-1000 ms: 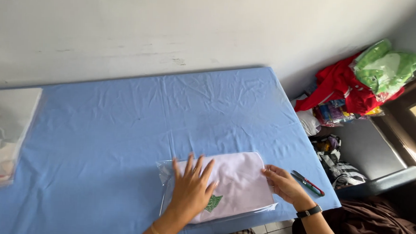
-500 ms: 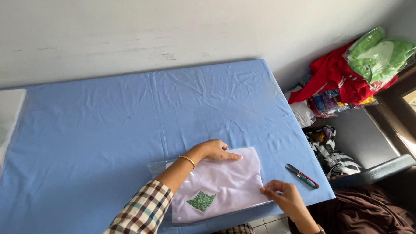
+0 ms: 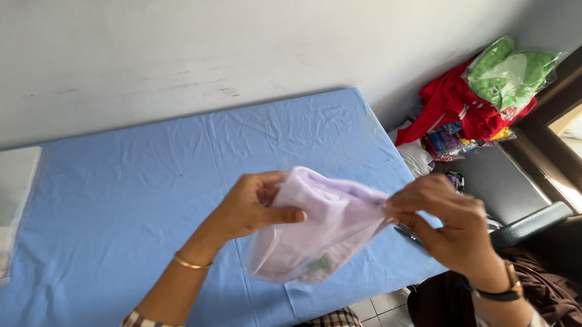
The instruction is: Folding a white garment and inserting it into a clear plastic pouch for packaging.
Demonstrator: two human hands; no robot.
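Status: the folded lilac garment in its clear plastic bag (image 3: 321,230) is off the surface (image 3: 139,189) and held in the air between both hands, above the near right part of the blue cover. A small green motif shows through the film near the lower edge of the packet.

Left hand (image 3: 253,207): closed on the left end of the packet, thumb across the front face, fingers curled behind it. A thin gold bangle sits on that wrist.

Right hand (image 3: 442,219): fingertips pinched together on the upper right corner of the packet, at what appears to be the bag's open edge. A dark wristwatch (image 3: 501,290) is on that wrist.

Judged progress:
- Done: the garment is folded flat and appears to sit fully inside the bag; no fabric shows outside the film.
- In hand: work at the bag's right edge, most likely closing or turning over the flap. Whether a flap is already sealed cannot be told, as motion blur hides the edge.
- Left: the packet is not yet set down. A stack of bagged garments (image 3: 1,216) lies at the far left of the surface, well apart from the hands.

Nearby items: a dark pen-like object (image 3: 407,235), mostly hidden behind the right hand, lies at the surface's right edge. Red cloth and a bagged green bundle (image 3: 507,71) are piled beside the wall at right.
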